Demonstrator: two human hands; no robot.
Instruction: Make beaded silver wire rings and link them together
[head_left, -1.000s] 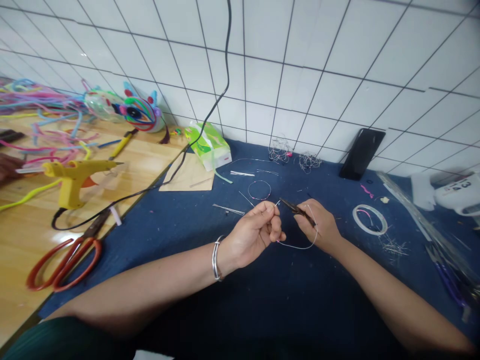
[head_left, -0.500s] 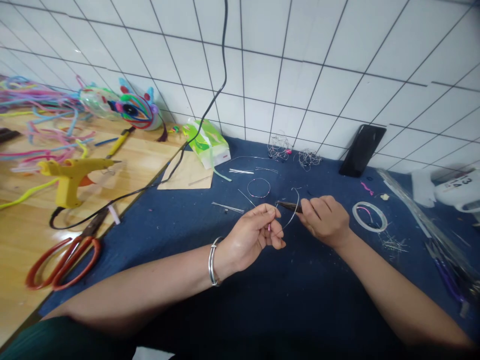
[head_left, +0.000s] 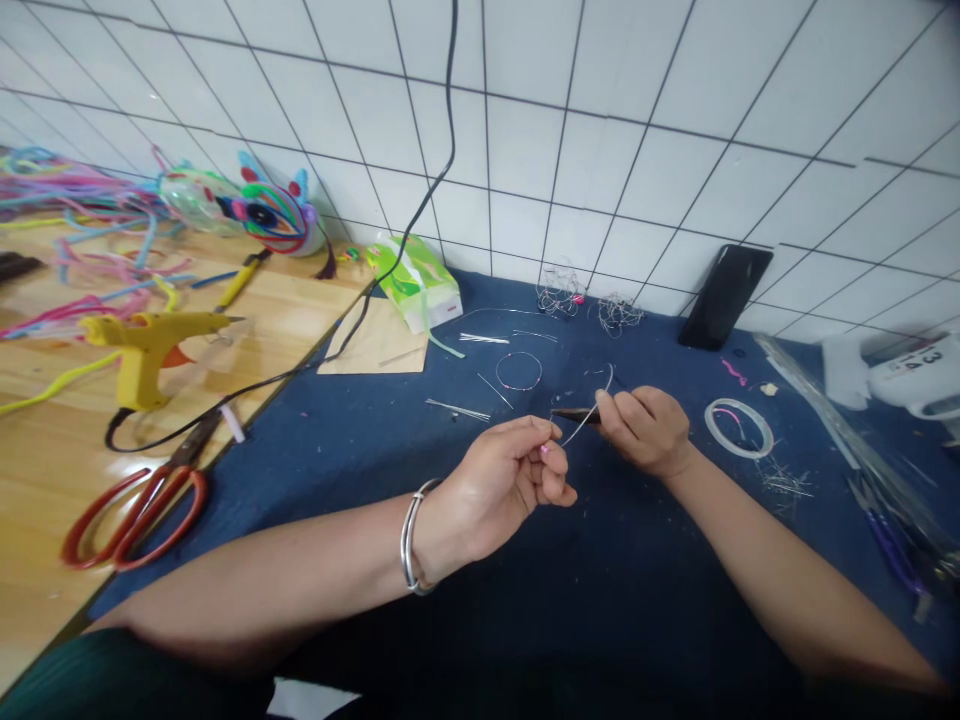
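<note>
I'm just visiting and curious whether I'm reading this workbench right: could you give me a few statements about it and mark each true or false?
1. The left hand holds a thin wire. True.
2. The right hand is empty. False: it grips dark pliers.
3. A silver bangle is on the left wrist. True.
4. The phone lies flat. False: it leans against the tiled wall.
5. Orange-handled scissors lie off to the person's left. True.
6. The glue gun has a blue body. False: its body is yellow.
</note>
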